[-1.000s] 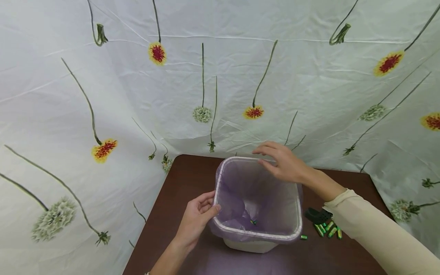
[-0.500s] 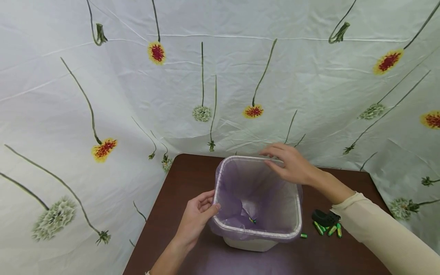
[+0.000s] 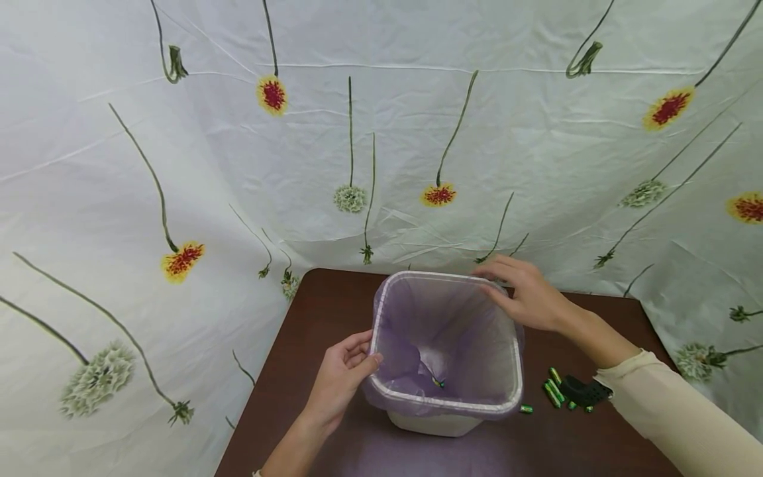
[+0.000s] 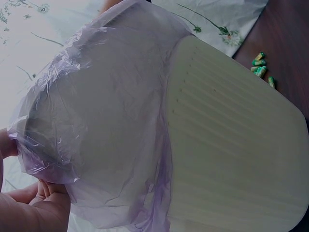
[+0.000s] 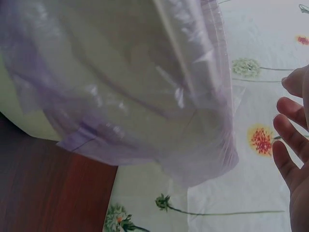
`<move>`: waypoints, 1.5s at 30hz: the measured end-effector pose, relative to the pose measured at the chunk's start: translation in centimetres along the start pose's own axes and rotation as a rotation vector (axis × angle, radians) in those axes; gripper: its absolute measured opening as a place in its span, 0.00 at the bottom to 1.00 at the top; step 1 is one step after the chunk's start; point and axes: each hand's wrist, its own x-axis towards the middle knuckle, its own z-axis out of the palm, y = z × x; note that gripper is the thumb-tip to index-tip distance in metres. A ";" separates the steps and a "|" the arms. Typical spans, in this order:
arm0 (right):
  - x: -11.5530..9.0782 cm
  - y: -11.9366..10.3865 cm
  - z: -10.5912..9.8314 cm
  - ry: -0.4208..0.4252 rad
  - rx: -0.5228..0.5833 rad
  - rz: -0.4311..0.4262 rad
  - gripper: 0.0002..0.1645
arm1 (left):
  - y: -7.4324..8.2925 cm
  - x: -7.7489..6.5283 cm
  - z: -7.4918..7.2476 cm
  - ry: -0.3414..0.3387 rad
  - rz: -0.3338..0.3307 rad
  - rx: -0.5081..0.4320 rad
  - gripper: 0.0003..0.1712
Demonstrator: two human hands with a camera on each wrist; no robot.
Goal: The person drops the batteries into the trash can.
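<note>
Now, with the bin (image 3: 434,424) standing on the desk (image 3: 330,301), my left grip (image 3: 338,376) pinched its edge through the purple liner (image 3: 461,324), my right grip (image 3: 524,295) hung loosely spread by the far right corner, and liner-fitting seemed underway, probably calling for smoothing there next.

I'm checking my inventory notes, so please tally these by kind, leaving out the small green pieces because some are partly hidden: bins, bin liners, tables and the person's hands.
Bin: 1
Purple liner: 1
Dark table: 1
Hands: 2 (left hand, right hand)
Total: 5
</note>
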 end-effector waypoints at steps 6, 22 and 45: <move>-1.4 0.1 -0.6 -0.006 -0.018 0.055 0.20 | -0.1 0.0 -0.1 -0.016 0.006 -0.009 0.29; -5.6 0.4 -1.6 0.065 -0.075 0.205 0.18 | -0.1 0.0 -0.1 0.001 0.001 -0.014 0.29; -13.4 1.6 1.8 0.154 -0.114 0.374 0.19 | -0.1 0.1 -0.1 -0.011 0.006 -0.013 0.29</move>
